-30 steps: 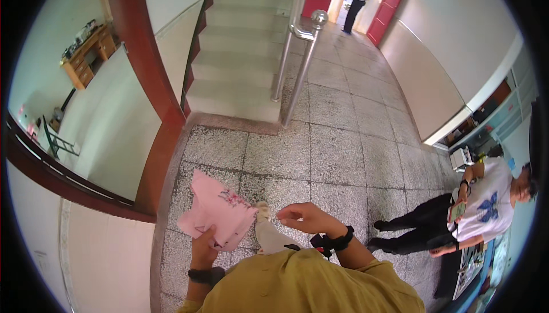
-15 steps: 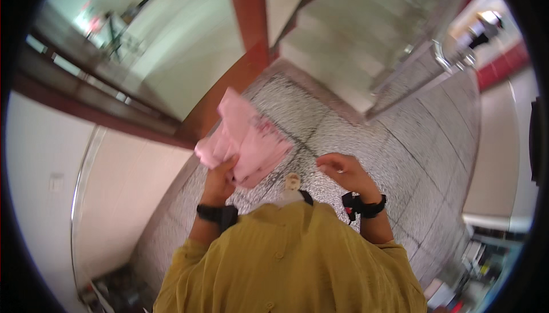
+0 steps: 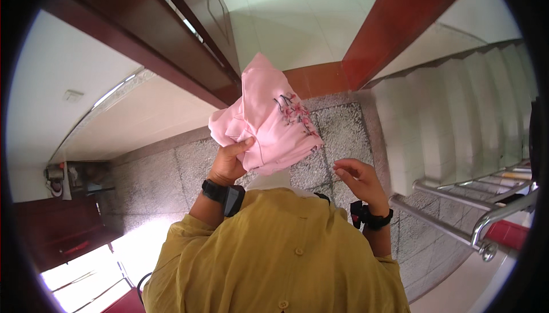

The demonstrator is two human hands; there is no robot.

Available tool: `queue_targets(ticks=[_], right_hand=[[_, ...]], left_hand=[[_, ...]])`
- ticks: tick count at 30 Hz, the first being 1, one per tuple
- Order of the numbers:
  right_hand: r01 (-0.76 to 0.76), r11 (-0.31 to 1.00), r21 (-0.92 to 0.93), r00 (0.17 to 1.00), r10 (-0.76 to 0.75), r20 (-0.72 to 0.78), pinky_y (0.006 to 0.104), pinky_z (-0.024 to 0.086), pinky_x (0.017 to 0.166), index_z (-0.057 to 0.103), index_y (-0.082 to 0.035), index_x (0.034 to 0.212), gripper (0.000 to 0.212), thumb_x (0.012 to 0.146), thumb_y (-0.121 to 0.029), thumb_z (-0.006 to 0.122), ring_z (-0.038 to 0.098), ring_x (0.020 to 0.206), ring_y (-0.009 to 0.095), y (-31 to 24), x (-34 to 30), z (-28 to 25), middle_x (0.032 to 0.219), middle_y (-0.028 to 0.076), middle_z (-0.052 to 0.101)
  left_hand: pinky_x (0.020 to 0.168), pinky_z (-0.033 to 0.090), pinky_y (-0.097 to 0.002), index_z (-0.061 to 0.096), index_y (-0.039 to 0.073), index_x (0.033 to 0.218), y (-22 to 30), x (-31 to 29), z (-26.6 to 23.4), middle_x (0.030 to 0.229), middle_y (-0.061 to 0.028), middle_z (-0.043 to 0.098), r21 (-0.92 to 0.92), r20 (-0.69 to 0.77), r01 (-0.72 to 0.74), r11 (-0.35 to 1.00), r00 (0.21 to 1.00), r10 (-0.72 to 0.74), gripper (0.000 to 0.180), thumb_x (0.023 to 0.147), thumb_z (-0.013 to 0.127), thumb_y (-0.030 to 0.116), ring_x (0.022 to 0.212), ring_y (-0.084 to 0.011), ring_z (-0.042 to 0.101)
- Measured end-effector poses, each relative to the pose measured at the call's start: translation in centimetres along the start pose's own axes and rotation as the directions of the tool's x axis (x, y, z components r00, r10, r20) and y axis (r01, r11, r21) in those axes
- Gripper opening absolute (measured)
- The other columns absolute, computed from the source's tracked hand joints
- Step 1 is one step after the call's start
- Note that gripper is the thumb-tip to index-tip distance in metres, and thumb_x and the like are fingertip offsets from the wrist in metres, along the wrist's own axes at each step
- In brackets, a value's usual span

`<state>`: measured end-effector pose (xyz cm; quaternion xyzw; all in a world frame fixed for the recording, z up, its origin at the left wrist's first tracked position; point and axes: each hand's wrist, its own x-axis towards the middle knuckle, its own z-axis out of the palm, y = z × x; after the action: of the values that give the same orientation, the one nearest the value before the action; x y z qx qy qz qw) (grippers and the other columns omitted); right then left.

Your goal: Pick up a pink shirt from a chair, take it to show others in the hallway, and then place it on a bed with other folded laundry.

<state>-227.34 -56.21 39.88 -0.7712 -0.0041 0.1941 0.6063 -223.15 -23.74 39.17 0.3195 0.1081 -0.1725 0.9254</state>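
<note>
My left hand [image 3: 230, 161] grips a folded pink garment [image 3: 257, 121] at its near left corner, with the thumb on top and the other fingers beneath, mostly hidden. Dark-stemmed pink flowers decorate the cloth's right side, and one flap sticks up in a point at its far end. Apart from the cloth, to its right, my right hand [image 3: 364, 182] hangs over the floor with loosely bent fingers and nothing in them. Dark straps with small devices circle both wrists.
Ahead lies a doorway with a reddish-brown threshold [image 3: 313, 80] and a red-brown frame [image 3: 409, 18]; a dark door panel [image 3: 154, 33] stands at left. Pale stairs [image 3: 440, 124] and a metal railing [image 3: 457, 221] are on the right. Grey pebbled tiles [image 3: 154, 164] cover the floor.
My view has turned left: the doorway has shifted from the upper left to ahead, and the stairs now lie at right. The pink garment stays in my left hand; my right remains empty.
</note>
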Motion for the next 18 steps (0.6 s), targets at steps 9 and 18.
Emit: queue_targets(ticks=[9, 18], right_hand=[[-0.032, 0.905, 0.425, 0.985, -0.043, 0.167, 0.0318, 0.044, 0.093, 0.037, 0.003, 0.135, 0.063, 0.088, -0.031, 0.063, 0.057, 0.106, 0.018, -13.2, 28.5, -2.0, 0.117, 0.012, 0.057], [-0.154, 0.863, 0.480, 0.967, 0.032, 0.253, 0.0289, 0.045, 0.089, 0.042, 0.000, 0.129, 0.053, 0.083, -0.008, 0.067, 0.054, 0.100, 0.011, -19.3, 61.0, -15.8, 0.112, 0.003, 0.057]], left_hand=[[0.099, 0.042, -0.0360, 0.043, 0.006, 0.132, 14.5, 23.1, -0.3, 0.123, -0.0065, 0.055, 0.091, 0.151, 0.150, 0.985, 0.975, -0.162, 0.054, 0.081, 0.061, -0.004, 0.115, -0.0210, 0.052], [0.099, 0.040, -0.0318, 0.042, 0.003, 0.133, 22.8, 55.3, 7.0, 0.126, -0.0051, 0.053, 0.299, 0.258, 0.114, 0.948, 0.946, -0.195, 0.059, 0.079, 0.064, -0.006, 0.116, -0.0171, 0.050]])
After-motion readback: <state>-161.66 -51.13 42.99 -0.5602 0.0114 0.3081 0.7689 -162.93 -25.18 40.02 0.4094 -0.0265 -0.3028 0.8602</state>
